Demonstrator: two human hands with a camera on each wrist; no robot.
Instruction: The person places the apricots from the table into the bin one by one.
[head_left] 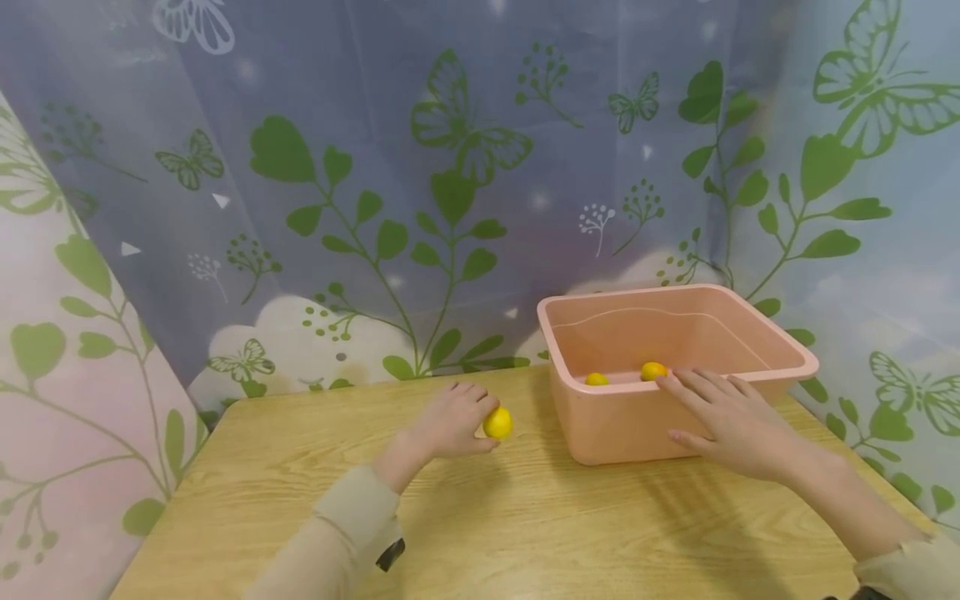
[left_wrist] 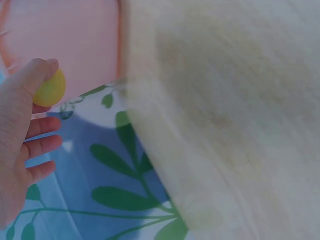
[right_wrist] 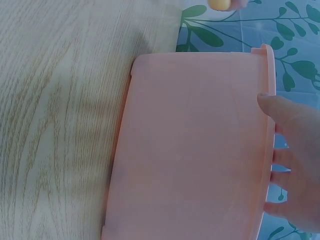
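Note:
A small, smooth yellow lemon-like ball (head_left: pixel 498 423) is pinched between the thumb and index finger of my left hand (head_left: pixel 453 421), above the table left of a pink plastic tub (head_left: pixel 622 425). In the left wrist view the ball (left_wrist: pixel 51 90) looks slightly oval, and the other fingers of that hand extend loosely. My right hand (head_left: pixel 731 421) is at the tub's front rim, its fingers nearly straight. From the right wrist, the thumb (right_wrist: pixel 275 107) shows on the outer side of the rim, with the fingertips hidden behind it. Two yellow balls, one left (head_left: pixel 596 379) and one right (head_left: pixel 653 371), lie inside the tub.
The tub stands at the back right of a wood-grain table (head_left: pixel 300 467). A cloth backdrop (head_left: pixel 360 208) with green leaves and butterflies hangs close behind the table and along both sides.

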